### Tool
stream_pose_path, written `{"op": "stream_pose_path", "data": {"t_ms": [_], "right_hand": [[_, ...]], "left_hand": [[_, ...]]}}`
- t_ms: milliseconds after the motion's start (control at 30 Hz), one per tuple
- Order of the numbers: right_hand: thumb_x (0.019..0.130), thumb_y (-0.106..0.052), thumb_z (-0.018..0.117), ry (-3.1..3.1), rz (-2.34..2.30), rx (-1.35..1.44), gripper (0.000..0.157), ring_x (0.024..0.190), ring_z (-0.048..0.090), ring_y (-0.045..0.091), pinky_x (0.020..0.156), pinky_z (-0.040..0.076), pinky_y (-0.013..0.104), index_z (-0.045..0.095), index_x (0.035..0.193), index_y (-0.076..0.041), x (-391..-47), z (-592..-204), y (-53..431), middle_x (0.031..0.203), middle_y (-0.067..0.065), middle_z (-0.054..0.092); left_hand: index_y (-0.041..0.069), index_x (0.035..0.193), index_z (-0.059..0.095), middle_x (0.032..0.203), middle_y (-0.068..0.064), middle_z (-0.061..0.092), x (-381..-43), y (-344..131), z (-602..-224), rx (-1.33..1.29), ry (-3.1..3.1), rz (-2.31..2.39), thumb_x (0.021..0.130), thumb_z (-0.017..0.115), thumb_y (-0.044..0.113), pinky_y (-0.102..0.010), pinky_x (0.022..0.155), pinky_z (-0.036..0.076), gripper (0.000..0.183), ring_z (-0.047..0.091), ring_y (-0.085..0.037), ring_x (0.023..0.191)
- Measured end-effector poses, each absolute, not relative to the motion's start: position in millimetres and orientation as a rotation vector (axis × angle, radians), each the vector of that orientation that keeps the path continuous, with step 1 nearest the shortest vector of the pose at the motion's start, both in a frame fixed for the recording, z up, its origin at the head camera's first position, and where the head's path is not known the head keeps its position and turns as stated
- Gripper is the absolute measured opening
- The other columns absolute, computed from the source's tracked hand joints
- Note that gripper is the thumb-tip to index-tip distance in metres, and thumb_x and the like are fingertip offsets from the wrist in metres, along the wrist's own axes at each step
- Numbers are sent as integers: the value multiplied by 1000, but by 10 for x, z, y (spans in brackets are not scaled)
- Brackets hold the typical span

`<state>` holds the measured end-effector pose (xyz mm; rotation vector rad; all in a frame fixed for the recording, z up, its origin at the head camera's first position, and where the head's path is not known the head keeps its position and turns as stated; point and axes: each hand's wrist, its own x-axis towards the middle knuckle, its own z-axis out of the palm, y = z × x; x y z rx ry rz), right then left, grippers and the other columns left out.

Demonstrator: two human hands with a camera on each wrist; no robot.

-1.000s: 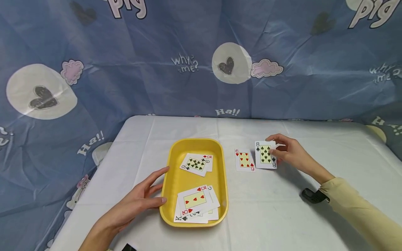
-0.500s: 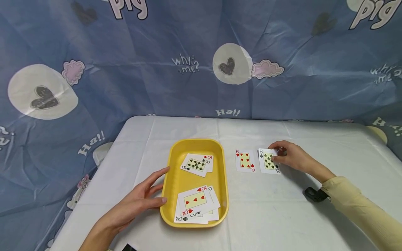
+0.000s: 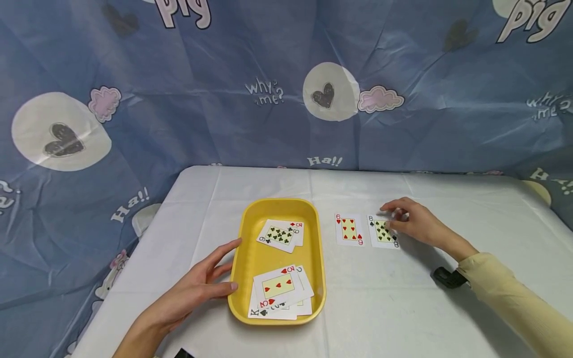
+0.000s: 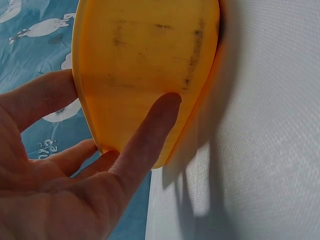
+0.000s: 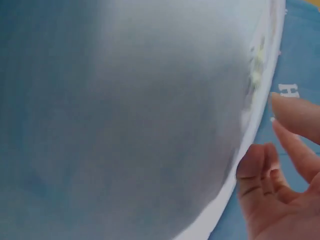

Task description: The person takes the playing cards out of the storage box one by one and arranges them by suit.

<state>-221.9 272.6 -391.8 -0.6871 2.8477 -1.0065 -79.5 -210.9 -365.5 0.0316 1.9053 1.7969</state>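
Observation:
My left hand rests against the left side of a yellow tray, fingers extended. The left wrist view shows the thumb touching the tray's outer wall and the other fingers at its edge. My right hand hovers at the upper right of an eight of spades, which lies face up on the table. Its fingers are bent loosely around nothing, and the fingertips overlap the card's edge in the head view. In the right wrist view, thumb and fingers stand apart. A six of hearts lies just left of the eight.
Inside the tray, a nine of clubs overlaps a three of diamonds at the far end. A three of hearts tops several cards, including a king of spades, at the near end. A patterned blue cloth hangs behind the white table.
The eight of spades has come down slightly right and nearer, away from the six of hearts, and now lies flat. My right hand has let it go. The left hand and tray stay put.

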Motion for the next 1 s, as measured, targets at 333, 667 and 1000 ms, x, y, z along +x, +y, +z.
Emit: {"op": "stream_pose_path", "data": {"t_ms": [333,667,1000], "right_hand": [[93,-8,69,2647,-1419,-810,30,97,58,19,75,53,25,64,122,-8,-2161,-3774,2451,124,15,59],[93,-6,68,2405,-1648,-908,29,100,60,25,82,55,31,63,122,-13,-2060,-3617,1944,119,5,60],[94,-13,69,2230,-1599,-1100,33,109,61,30,82,54,32,63,126,-19,-1992,-3553,1332,123,4,61]], "left_hand": [[27,155,29,159,-15,24,-787,-2109,-3650,37,1905,1801,89,72,11,-43,90,52,80,32,-37,141],[27,154,30,158,-14,26,-781,-2107,-3655,39,1912,1802,89,72,12,-43,90,52,80,32,-36,141],[27,155,28,157,-15,27,-783,-2111,-3655,59,1897,1808,90,71,12,-43,91,52,79,36,-35,139]]}}
